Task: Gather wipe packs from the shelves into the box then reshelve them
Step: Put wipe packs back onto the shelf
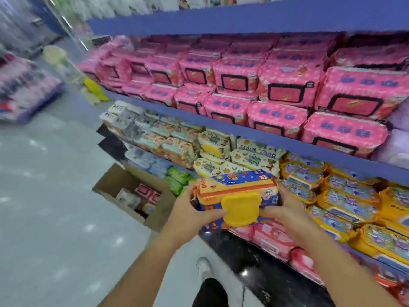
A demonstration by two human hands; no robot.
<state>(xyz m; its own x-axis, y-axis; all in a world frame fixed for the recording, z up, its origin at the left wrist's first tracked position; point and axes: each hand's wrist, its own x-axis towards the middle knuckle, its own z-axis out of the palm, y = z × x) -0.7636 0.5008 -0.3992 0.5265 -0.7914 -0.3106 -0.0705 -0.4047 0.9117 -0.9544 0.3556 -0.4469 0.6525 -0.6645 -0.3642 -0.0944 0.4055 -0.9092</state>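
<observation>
A pack [239,187] is gripped at both ends by the left hand [190,216] and right hand [285,209]. It is probably to be dropped next into the box [116,179], down past the left hand.

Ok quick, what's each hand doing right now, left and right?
Left hand: grips the left end of the blue and orange wipe pack.
Right hand: grips the same pack's right end.

A single wide-angle view from the person's head looks forward and down, tilted, along an aisle. The shelves [243,129] fill the right side close by, and the floor [44,196] fills the left. The left hand [188,213] and right hand [285,209] are nearest, low centre.
</observation>
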